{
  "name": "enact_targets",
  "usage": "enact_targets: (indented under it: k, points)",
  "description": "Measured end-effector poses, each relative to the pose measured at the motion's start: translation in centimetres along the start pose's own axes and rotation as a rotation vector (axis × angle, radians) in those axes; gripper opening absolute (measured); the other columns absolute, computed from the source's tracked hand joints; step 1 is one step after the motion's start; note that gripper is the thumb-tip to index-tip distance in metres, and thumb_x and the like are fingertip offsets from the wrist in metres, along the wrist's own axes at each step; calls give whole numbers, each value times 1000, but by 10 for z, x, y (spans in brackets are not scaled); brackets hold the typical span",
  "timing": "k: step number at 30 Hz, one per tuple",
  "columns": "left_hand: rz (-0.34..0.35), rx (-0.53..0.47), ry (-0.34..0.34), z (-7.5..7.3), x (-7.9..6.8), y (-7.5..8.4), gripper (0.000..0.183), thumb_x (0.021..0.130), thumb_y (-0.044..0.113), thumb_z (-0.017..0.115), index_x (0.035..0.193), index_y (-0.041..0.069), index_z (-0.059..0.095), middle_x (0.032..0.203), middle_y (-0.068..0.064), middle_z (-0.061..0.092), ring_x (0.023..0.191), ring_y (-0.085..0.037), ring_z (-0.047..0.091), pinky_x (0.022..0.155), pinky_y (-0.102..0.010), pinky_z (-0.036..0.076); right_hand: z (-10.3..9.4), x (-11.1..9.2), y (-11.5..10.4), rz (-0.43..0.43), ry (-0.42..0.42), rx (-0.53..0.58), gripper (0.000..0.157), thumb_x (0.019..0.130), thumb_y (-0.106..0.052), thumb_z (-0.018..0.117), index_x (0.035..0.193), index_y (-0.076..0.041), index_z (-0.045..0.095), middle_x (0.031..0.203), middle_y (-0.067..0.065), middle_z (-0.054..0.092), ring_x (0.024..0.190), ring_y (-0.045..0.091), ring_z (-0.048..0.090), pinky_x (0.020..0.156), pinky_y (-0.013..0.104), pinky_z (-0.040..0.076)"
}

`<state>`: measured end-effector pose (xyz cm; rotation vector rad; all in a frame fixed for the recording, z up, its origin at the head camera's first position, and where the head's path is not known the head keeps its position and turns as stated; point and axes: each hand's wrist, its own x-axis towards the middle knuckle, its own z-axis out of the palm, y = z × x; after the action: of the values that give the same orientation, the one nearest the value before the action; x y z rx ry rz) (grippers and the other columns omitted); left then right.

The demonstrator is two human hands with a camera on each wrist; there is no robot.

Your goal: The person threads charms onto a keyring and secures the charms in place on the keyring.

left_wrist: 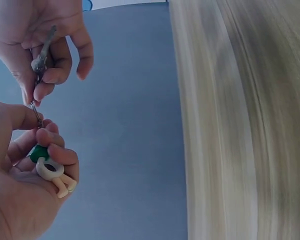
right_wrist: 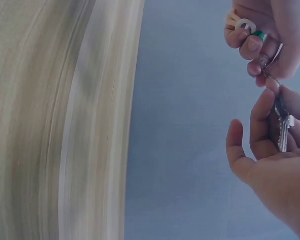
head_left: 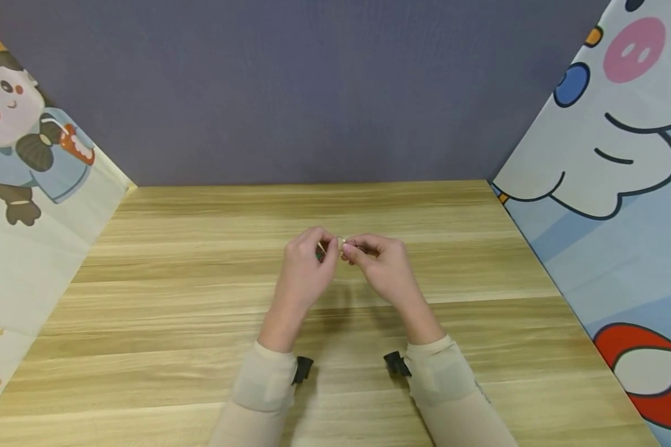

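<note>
Both hands meet over the middle of the table in the head view, fingertips almost touching. My left hand [head_left: 306, 268] pinches a thin metal ring [left_wrist: 36, 114] between thumb and forefinger. From that hand's curled fingers a small keychain charm [left_wrist: 38, 153] pokes out, with a green part, a white loop and two pale leg-like ends. My right hand [head_left: 390, 268] pinches the other side of the ring along with a silver key [right_wrist: 284, 134], whose toothed blade lies over the palm. Fingers partly hide the key's head and the ring.
A wood-grain table [head_left: 201, 323] lies under the hands. A plain grey-blue panel [head_left: 313, 93] stands along its back edge. Cartoon-printed panels flank it at the left [head_left: 61, 248] and the right [head_left: 581, 248]. Each sleeve carries a small black wrist camera [head_left: 303, 369].
</note>
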<state>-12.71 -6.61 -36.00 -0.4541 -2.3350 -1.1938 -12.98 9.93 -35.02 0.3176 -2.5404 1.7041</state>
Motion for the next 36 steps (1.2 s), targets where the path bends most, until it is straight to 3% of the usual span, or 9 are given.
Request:
enact_targets:
  k: [9, 13, 18, 29, 32, 36]
  points:
    - [-112, -22, -95, -4, 3, 4, 17, 106, 15, 62, 104, 4, 75, 98, -9, 75, 80, -22, 69, 67, -30, 58, -8, 3, -1, 11, -28, 32, 16, 103, -17, 72, 102, -3, 80, 91, 13, 79, 85, 20, 73, 79, 33, 61]
    - [-106, -21, -155, -8, 6, 6, 17, 108, 16, 61, 109, 5, 75, 101, -8, 74, 81, -20, 67, 68, -30, 58, -14, 4, 0, 24, -67, 74, 18, 103, -17, 71, 101, -1, 80, 91, 11, 78, 86, 20, 72, 82, 32, 61]
    - [-17, 9, -252, -16, 10, 7, 17, 109, 16, 61, 111, 7, 75, 104, -6, 74, 83, -17, 66, 71, -30, 59, -24, 5, -1, 20, -132, 66, 16, 103, -14, 70, 104, -2, 81, 92, 11, 79, 85, 20, 72, 83, 36, 62]
    - [286, 188, -499, -28, 21, 15, 11, 103, 6, 68, 102, 4, 78, 99, -6, 75, 86, -16, 68, 76, -28, 60, -44, 6, 0, 4, -385, -12, 16, 103, -12, 67, 94, -7, 80, 84, 11, 74, 75, 17, 65, 70, 30, 56]
    - [337, 199, -527, -31, 22, 19, 11, 103, 5, 67, 102, 3, 78, 95, -5, 74, 80, -13, 65, 72, -26, 58, -48, 6, 0, 2, -420, -9, 17, 103, -11, 66, 93, -5, 80, 83, 10, 73, 76, 17, 65, 70, 29, 56]
    - [355, 189, -533, -34, 22, 22, 10, 102, 4, 68, 99, 4, 78, 90, -4, 72, 74, -11, 60, 68, -24, 56, -50, 6, 0, 6, -421, -15, 17, 103, -11, 67, 98, -2, 80, 83, 5, 74, 79, 18, 68, 73, 31, 59]
